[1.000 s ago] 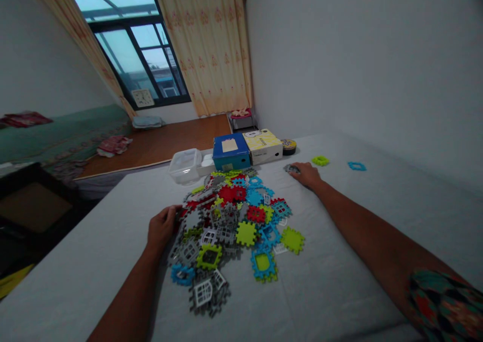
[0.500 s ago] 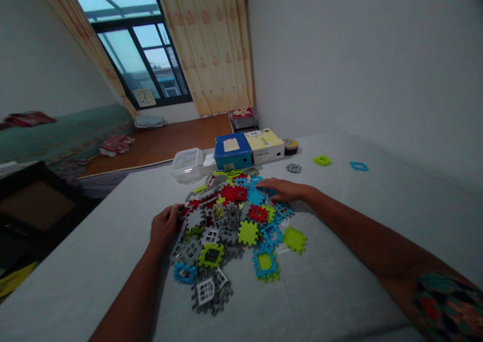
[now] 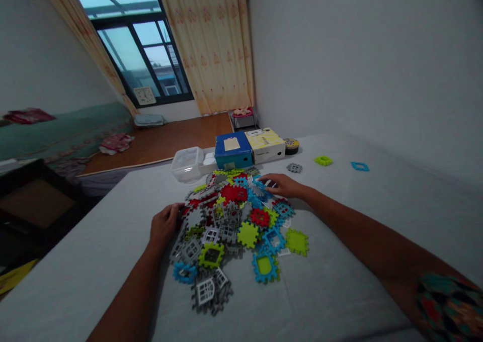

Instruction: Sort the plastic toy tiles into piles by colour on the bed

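L hand [image 3: 165, 226] at left edge of pile [image 3: 228, 214]; R hand [image 3: 284, 185] apart, at blue pc [image 3: 257, 188], far right; can't tell either grip; prob. picking, needs pinch.

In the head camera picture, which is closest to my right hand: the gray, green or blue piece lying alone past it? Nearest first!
From your right hand:
1. Gray piece, just beyond it.
2. Green piece, farther right.
3. Blue piece, farthest right.
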Available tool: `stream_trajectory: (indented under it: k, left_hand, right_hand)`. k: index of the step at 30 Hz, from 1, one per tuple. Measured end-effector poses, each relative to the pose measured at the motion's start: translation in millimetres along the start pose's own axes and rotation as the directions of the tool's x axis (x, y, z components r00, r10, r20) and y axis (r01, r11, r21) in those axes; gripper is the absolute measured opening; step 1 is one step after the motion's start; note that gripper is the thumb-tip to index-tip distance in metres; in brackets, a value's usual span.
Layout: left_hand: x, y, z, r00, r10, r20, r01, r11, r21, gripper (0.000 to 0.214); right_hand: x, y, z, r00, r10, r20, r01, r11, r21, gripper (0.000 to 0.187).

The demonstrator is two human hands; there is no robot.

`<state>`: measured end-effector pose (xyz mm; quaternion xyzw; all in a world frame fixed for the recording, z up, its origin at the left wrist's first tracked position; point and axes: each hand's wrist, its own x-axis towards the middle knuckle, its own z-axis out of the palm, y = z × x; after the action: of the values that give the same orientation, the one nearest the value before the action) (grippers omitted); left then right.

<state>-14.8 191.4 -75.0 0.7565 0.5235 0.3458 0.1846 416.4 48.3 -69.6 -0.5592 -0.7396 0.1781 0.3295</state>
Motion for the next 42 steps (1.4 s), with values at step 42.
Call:
stream_trajectory:
  k: [42]
  left_hand:
    - [0.6,1.4,-0.6,1.0,-0.024,0.006,0.024,0.999,0.043,0.052]
  right_hand:
    - [-38.7,46.6,-45.8,0.743,0.339,-0.578,-0.483,0.869,-0.111,0.039]
